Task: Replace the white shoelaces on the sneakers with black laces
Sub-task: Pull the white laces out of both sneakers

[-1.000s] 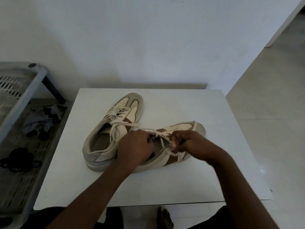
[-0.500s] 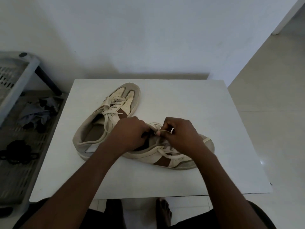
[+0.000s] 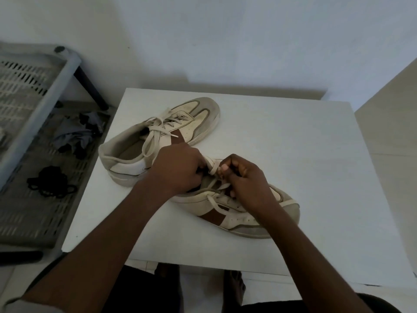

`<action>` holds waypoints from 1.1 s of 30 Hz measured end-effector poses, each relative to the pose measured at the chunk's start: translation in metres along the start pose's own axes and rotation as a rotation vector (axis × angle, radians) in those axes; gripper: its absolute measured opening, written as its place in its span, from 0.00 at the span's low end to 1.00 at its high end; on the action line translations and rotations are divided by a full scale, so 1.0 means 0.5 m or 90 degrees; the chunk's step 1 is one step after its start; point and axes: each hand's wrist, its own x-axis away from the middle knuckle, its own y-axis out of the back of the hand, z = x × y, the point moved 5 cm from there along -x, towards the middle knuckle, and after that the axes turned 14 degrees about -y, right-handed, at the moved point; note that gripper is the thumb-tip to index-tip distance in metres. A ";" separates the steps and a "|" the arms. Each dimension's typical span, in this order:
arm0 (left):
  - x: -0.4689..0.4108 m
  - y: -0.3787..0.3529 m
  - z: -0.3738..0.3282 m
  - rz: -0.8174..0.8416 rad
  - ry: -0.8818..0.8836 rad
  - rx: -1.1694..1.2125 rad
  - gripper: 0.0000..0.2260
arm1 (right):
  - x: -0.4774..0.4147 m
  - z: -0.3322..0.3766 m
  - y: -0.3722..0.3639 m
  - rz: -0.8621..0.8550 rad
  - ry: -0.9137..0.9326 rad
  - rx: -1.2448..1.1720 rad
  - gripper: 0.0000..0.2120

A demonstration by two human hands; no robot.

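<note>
Pinching the white flat shoelace (image 3: 214,168) from both sides, the left hand (image 3: 178,169) and right hand (image 3: 247,182) sit over the nearer beige-and-brown low sneaker (image 3: 239,219), which lies on the white square table (image 3: 304,166).

**Both hands curled on one lace, arms converging**

Of the left hand (image 3: 180,168), the back faces the camera. Its fingers are curled under with the tips hidden, gripping one side of a white lace (image 3: 212,170).

On the right hand (image 3: 246,180) the fingers are curled too, the thumb tip shows its nail, and it pinches the same lace against the forefinger.

The two hands are near each other but apart, and the lace bridges the gap.

The bare left forearm (image 3: 108,233) enters from the lower left and the bare right forearm (image 3: 304,256) from the lower right, both angled inward.

Low between the arms is one bare foot (image 3: 234,288).
</note>
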 end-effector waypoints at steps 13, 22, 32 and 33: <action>0.034 -0.048 0.009 -0.140 0.416 0.759 0.16 | -0.015 0.029 -0.011 -0.057 0.045 0.072 0.09; 0.035 -0.053 0.013 -0.205 0.465 0.792 0.13 | 0.030 -0.001 0.094 0.026 0.029 0.095 0.10; 0.032 -0.049 0.011 -0.208 0.472 0.779 0.13 | 0.013 0.071 0.001 -0.155 0.249 0.308 0.05; 0.034 -0.051 0.012 -0.207 0.476 0.787 0.13 | 0.012 0.069 0.013 -0.084 0.260 0.260 0.06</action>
